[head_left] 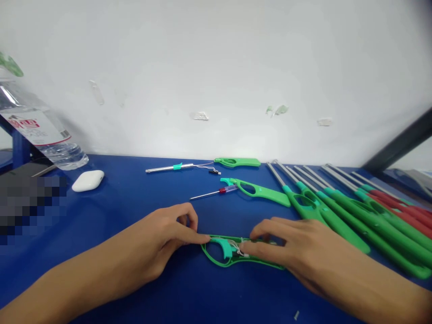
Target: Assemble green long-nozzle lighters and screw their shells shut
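Observation:
An open green lighter shell half (211, 259) lies on the blue table in front of me. Inside sit a teal trigger (227, 248) and thin white wires (240, 253). My left hand (168, 236) pinches the shell's left end between thumb and forefinger. From the other side, my right hand (290, 243) has its fingers closed over the shell's middle, at the wires, and covers much of its handle end. Beyond them lie a screwdriver (216, 193), a green shell piece with a teal part (266, 193), and a metal lighter tube (165, 169) with wires.
Another green shell piece (246, 162) lies by the wall. Several green lighters (340, 211) and red lighters (401, 207) are lined up at right. A small screw (296, 315) is near the front edge. At left are a white case (88, 181) and a water bottle (43, 121).

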The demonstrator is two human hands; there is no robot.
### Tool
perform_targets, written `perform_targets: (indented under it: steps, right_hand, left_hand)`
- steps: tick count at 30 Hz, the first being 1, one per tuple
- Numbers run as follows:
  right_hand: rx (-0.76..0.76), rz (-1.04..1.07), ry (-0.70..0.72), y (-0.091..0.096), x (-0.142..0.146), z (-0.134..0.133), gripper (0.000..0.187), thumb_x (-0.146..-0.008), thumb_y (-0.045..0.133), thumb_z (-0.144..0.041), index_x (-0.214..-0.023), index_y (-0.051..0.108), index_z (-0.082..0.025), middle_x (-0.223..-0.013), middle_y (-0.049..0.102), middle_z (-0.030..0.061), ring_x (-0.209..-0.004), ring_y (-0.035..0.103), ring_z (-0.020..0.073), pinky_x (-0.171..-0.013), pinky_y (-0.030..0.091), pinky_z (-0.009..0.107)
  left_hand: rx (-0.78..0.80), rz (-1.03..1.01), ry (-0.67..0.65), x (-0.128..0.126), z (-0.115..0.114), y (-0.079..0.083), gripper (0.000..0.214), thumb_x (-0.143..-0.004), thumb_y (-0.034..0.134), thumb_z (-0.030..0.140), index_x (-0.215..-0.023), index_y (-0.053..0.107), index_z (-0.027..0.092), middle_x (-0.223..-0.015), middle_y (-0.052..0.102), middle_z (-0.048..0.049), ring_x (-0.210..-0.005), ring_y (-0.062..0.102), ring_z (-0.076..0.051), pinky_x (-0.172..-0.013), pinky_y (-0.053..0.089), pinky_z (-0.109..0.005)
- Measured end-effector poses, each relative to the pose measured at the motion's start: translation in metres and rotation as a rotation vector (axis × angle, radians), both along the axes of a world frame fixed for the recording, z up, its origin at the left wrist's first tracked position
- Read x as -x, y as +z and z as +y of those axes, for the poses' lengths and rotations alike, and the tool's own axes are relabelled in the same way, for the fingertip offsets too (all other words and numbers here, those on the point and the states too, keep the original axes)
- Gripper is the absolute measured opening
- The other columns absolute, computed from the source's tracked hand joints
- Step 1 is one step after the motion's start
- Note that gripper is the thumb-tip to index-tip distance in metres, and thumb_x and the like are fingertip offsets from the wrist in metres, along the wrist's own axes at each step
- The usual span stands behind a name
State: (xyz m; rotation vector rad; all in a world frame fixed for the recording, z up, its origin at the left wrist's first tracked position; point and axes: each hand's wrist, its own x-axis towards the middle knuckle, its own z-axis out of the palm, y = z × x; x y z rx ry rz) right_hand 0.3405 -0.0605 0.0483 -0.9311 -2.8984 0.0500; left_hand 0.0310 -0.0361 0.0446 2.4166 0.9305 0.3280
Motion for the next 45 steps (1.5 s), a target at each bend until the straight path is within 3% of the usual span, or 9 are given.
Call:
perform_targets:
  steps: [4,8,14,17,22,27,34,38,45]
  right_hand:
    - [0.028,-0.012,-0.02,0.0,-0.001,0.0,0.075,-0.089,0.045,0.008,-0.145,0.051,-0.041,-0.12,0.069,-0.0013,-0.084,0.074,0.0197,-0.066,0.05,0.031]
    - [0.096,-0.033,-0.038,0.001,-0.003,0.0,0.067,-0.094,0.047,0.003,-0.145,0.05,-0.041,-0.124,0.068,-0.0004,-0.088,0.073,0.0199,-0.069,0.053,0.032]
    - [0.099,0.057,-0.025,0.007,0.0,0.0,0.037,-0.109,0.044,-0.022,-0.141,0.056,-0.035,-0.12,0.07,0.002,-0.092,0.073,0.0187,-0.072,0.058,0.031]
    - [0.018,0.132,-0.085,0.006,-0.001,0.004,0.036,-0.11,0.038,-0.024,-0.138,0.06,-0.033,-0.132,0.065,0.0062,-0.111,0.07,0.022,-0.085,0.061,0.037]
    - [-0.213,0.172,-0.353,-0.011,-0.014,0.021,0.037,-0.109,0.042,-0.033,-0.141,0.059,-0.026,-0.142,0.06,0.0137,-0.127,0.061,0.0322,-0.104,0.054,0.059]
    - [-0.218,0.14,-0.401,-0.027,-0.026,0.037,0.044,-0.109,0.043,-0.037,-0.149,0.054,-0.022,-0.144,0.063,0.0136,-0.132,0.059,0.0307,-0.111,0.049,0.058]
    - [-0.2,0.125,-0.424,-0.038,-0.033,0.044,0.047,-0.108,0.047,-0.038,-0.152,0.051,-0.022,-0.148,0.062,0.0134,-0.133,0.06,0.0323,-0.108,0.051,0.057]
    - [-0.203,0.132,-0.448,-0.04,-0.037,0.048,0.043,-0.107,0.046,-0.033,-0.147,0.055,-0.02,-0.134,0.07,0.0147,-0.121,0.067,0.0339,-0.096,0.058,0.055]
    - [-0.252,0.206,-0.493,-0.022,-0.032,0.042,0.042,-0.108,0.045,-0.037,-0.145,0.055,-0.02,-0.123,0.073,0.0154,-0.105,0.072,0.0342,-0.085,0.06,0.054]
  left_hand:
    - [0.038,-0.015,0.052,0.001,0.001,-0.002,0.044,-0.107,0.044,0.011,-0.119,0.074,0.041,-0.107,0.064,0.0029,-0.083,0.064,-0.01,-0.071,0.044,-0.019]
    - [0.047,-0.099,0.134,0.005,0.005,-0.009,0.029,-0.104,0.056,0.02,-0.121,0.072,0.037,-0.11,0.069,0.0023,-0.095,0.067,-0.014,-0.084,0.049,-0.022]
    - [0.066,-0.12,0.111,0.003,0.008,-0.005,0.026,-0.101,0.057,0.015,-0.102,0.078,0.03,-0.099,0.071,0.0022,-0.086,0.068,-0.012,-0.079,0.049,-0.021]
    - [0.048,-0.121,0.102,0.003,0.008,-0.004,0.027,-0.101,0.057,0.013,-0.101,0.078,0.029,-0.098,0.07,0.0023,-0.085,0.067,-0.011,-0.077,0.048,-0.02]
    - [0.035,-0.125,0.093,0.004,0.007,-0.005,0.026,-0.101,0.057,0.013,-0.101,0.078,0.029,-0.098,0.07,0.0023,-0.085,0.067,-0.011,-0.076,0.048,-0.019]
    - [0.02,-0.085,0.106,0.003,0.005,-0.004,0.026,-0.102,0.055,0.016,-0.102,0.078,0.029,-0.1,0.07,0.0011,-0.084,0.066,-0.012,-0.07,0.047,-0.02]
    - [0.014,-0.063,0.114,0.002,0.002,-0.001,0.027,-0.103,0.053,0.018,-0.104,0.078,0.028,-0.101,0.07,-0.0009,-0.083,0.066,-0.014,-0.067,0.047,-0.021]
    - [0.011,-0.045,0.124,0.001,0.0,0.002,0.025,-0.102,0.054,0.019,-0.103,0.078,0.028,-0.101,0.07,-0.0019,-0.08,0.066,-0.014,-0.065,0.048,-0.022]
    - [-0.077,-0.084,0.136,-0.003,-0.001,0.003,0.025,-0.105,0.051,0.025,-0.104,0.075,0.029,-0.103,0.071,0.0002,-0.09,0.068,-0.015,-0.081,0.052,-0.024]
